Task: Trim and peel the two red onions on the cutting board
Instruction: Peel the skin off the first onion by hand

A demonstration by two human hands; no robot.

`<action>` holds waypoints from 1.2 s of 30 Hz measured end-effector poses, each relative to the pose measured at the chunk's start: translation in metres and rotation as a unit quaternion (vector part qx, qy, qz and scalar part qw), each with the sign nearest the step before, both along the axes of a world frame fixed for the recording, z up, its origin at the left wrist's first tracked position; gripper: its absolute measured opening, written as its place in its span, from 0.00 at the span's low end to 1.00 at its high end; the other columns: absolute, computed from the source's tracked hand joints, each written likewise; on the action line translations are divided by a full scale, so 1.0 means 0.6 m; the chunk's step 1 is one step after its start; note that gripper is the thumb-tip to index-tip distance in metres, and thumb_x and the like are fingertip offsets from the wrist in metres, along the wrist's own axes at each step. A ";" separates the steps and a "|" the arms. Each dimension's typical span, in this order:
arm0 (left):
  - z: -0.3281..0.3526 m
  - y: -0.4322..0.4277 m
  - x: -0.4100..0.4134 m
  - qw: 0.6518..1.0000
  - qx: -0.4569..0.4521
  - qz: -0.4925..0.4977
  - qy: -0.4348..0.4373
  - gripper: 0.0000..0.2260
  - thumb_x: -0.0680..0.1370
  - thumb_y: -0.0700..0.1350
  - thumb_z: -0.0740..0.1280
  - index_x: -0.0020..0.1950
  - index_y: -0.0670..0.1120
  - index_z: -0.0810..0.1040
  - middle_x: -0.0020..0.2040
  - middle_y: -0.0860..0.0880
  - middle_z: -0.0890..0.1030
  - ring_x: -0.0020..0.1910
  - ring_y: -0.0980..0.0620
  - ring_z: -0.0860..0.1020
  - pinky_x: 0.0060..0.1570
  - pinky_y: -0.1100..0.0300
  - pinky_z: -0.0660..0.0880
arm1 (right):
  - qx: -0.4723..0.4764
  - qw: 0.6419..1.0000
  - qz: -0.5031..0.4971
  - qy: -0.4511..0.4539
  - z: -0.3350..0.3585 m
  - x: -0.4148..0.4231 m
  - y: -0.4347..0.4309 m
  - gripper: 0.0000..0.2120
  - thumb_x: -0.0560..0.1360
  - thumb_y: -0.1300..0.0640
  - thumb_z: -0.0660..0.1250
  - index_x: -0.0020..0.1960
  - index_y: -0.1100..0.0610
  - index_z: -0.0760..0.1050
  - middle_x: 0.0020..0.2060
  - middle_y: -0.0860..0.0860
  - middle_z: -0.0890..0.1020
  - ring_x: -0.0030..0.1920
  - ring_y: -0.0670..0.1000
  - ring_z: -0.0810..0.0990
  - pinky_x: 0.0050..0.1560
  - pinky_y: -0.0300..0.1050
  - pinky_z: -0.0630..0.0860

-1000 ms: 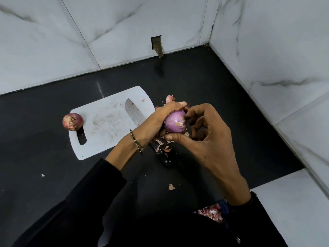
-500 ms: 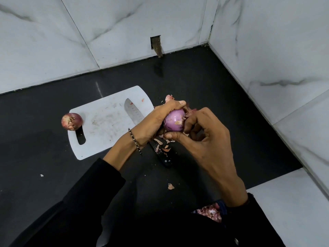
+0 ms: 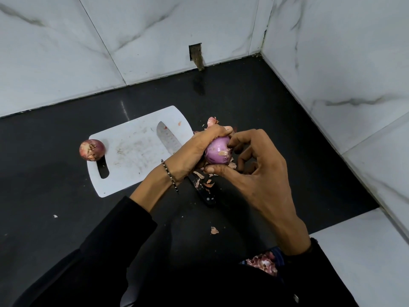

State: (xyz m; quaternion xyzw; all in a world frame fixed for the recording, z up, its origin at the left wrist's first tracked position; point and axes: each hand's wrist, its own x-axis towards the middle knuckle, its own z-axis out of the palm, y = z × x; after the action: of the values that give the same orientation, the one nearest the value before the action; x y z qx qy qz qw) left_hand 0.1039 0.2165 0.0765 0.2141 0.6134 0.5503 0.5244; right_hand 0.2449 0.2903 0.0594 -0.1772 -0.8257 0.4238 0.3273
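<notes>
A mostly peeled, pale purple onion [image 3: 218,152] is held in the air just right of the white cutting board [image 3: 135,156]. My left hand [image 3: 195,149] grips it from the left and over the top. My right hand [image 3: 250,167] holds it from the right, thumb under it and fingertips at its upper right side. A scrap of dry skin still sticks to its front. The second onion [image 3: 91,150], still in its skin, sits at the board's left edge by the handle slot. A knife lies with its blade [image 3: 167,138] on the board and its black handle [image 3: 204,196] on the counter.
Bits of onion skin [image 3: 204,181] lie on the black counter [image 3: 254,111] under my hands, with one more scrap [image 3: 214,230] nearer me and a piece [image 3: 212,120] behind my left hand. Marble walls close the back and right. A white ledge [image 3: 363,258] is at the lower right.
My right fingers have closed in from open air onto the onion's upper right side. Both hands and the onion stay in about the same place.
</notes>
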 end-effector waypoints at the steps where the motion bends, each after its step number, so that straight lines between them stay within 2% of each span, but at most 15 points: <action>1: 0.000 0.000 -0.001 1.000 -0.007 0.004 0.011 0.14 0.81 0.52 0.61 0.47 0.44 0.80 0.45 0.40 0.81 0.40 0.45 0.79 0.33 0.62 0.76 | 0.002 1.000 0.000 -0.002 -0.001 0.000 0.002 0.22 0.66 0.43 0.79 0.53 0.46 0.72 0.49 0.46 0.76 0.40 0.45 0.75 0.38 0.31 0.70; 4: -0.001 0.001 0.001 0.999 -0.022 0.030 0.028 0.15 0.77 0.56 0.66 0.47 0.44 0.82 0.47 0.37 0.78 0.46 0.39 0.74 0.43 0.53 0.73 | 0.015 1.000 -0.002 -0.011 -0.006 0.000 0.000 0.19 0.68 0.40 0.76 0.48 0.50 0.74 0.47 0.44 0.75 0.40 0.43 0.74 0.38 0.30 0.70; 6: 0.000 0.004 0.000 0.999 -0.017 0.041 0.023 0.17 0.73 0.59 0.69 0.46 0.45 0.83 0.47 0.37 0.77 0.47 0.40 0.72 0.44 0.51 0.70 | 0.017 1.000 -0.010 -0.012 -0.009 0.001 -0.005 0.19 0.69 0.39 0.73 0.43 0.53 0.75 0.44 0.44 0.74 0.40 0.43 0.75 0.37 0.31 0.71; 10: 0.002 0.009 0.001 0.999 -0.014 0.027 0.035 0.24 0.72 0.60 0.68 0.51 0.39 0.82 0.47 0.35 0.78 0.46 0.38 0.74 0.47 0.50 0.70 | -0.016 1.000 -0.025 0.005 -0.004 0.003 0.001 0.22 0.66 0.39 0.76 0.46 0.55 0.73 0.42 0.43 0.74 0.38 0.45 0.74 0.36 0.32 0.71; 12: 0.001 0.010 0.000 0.999 -0.018 0.020 0.047 0.25 0.72 0.61 0.67 0.52 0.38 0.81 0.46 0.36 0.79 0.44 0.40 0.75 0.42 0.54 0.73 | -0.016 1.000 -0.022 0.009 -0.001 0.004 0.003 0.23 0.66 0.40 0.76 0.48 0.55 0.73 0.44 0.42 0.74 0.38 0.45 0.74 0.36 0.31 0.71; 16: 0.000 0.012 0.004 0.996 -0.043 0.007 0.078 0.18 0.78 0.58 0.63 0.41 0.45 0.80 0.40 0.40 0.79 0.33 0.49 0.77 0.31 0.62 0.71 | 0.014 1.000 -0.020 0.005 -0.002 0.003 0.001 0.21 0.67 0.39 0.74 0.52 0.49 0.73 0.48 0.44 0.75 0.39 0.44 0.75 0.36 0.32 0.71; 18: 0.002 0.012 0.005 0.995 -0.054 0.004 0.087 0.19 0.80 0.57 0.61 0.37 0.45 0.78 0.36 0.41 0.78 0.25 0.53 0.73 0.26 0.65 0.68 | 0.028 0.999 -0.022 0.000 -0.003 0.003 0.002 0.20 0.68 0.38 0.73 0.52 0.48 0.73 0.48 0.44 0.75 0.39 0.44 0.75 0.36 0.34 0.72; 20: 0.001 0.013 0.004 0.992 -0.068 0.002 0.102 0.22 0.80 0.59 0.59 0.34 0.46 0.76 0.32 0.41 0.76 0.21 0.53 0.69 0.25 0.65 0.65 | 0.036 0.999 -0.025 -0.004 -0.006 0.003 0.003 0.20 0.69 0.37 0.72 0.52 0.49 0.74 0.49 0.43 0.75 0.39 0.42 0.75 0.36 0.34 0.73; 23: -0.003 0.015 -0.002 0.990 -0.086 0.002 0.116 0.24 0.77 0.63 0.60 0.34 0.45 0.77 0.33 0.37 0.75 0.21 0.49 0.67 0.27 0.62 0.65 | 0.042 0.999 -0.025 -0.013 -0.008 0.002 0.006 0.21 0.69 0.36 0.71 0.53 0.48 0.74 0.50 0.41 0.73 0.40 0.40 0.74 0.36 0.32 0.72; 27: -0.009 0.020 -0.004 0.984 -0.107 0.006 0.142 0.23 0.77 0.62 0.60 0.31 0.47 0.77 0.30 0.40 0.75 0.22 0.48 0.68 0.27 0.61 0.65 | 0.054 0.998 -0.024 -0.025 -0.009 0.002 0.010 0.22 0.69 0.35 0.70 0.56 0.47 0.74 0.51 0.40 0.73 0.40 0.40 0.74 0.37 0.33 0.71; 32: -0.014 0.023 -0.008 0.987 -0.121 0.003 0.102 0.27 0.74 0.65 0.61 0.33 0.41 0.75 0.25 0.41 0.69 0.20 0.47 0.65 0.27 0.62 0.63 | 0.051 0.997 -0.032 -0.039 -0.018 0.002 0.008 0.19 0.71 0.35 0.69 0.47 0.50 0.76 0.48 0.41 0.74 0.42 0.44 0.75 0.35 0.47 0.77; 34: -0.013 0.026 -0.008 0.988 -0.125 -0.005 0.095 0.28 0.72 0.66 0.61 0.35 0.40 0.75 0.25 0.41 0.69 0.20 0.47 0.64 0.26 0.62 0.63 | 0.045 0.998 -0.039 -0.032 -0.018 0.004 0.009 0.19 0.71 0.37 0.70 0.46 0.52 0.75 0.47 0.42 0.74 0.41 0.45 0.75 0.34 0.45 0.76; 36: -0.014 0.027 -0.009 0.986 -0.132 -0.007 0.099 0.29 0.72 0.67 0.61 0.34 0.40 0.74 0.24 0.43 0.69 0.20 0.48 0.64 0.26 0.63 0.64 | 0.042 0.998 -0.038 -0.023 -0.015 0.005 0.011 0.18 0.70 0.38 0.71 0.49 0.50 0.73 0.47 0.43 0.75 0.39 0.45 0.75 0.34 0.38 0.74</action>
State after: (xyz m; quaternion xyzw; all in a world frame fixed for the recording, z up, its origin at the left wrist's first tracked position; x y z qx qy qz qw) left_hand 0.0988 0.2328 0.0679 0.2011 0.7280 0.4370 0.4884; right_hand 0.2479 0.2968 0.0505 -0.2042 -0.8428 0.3717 0.3313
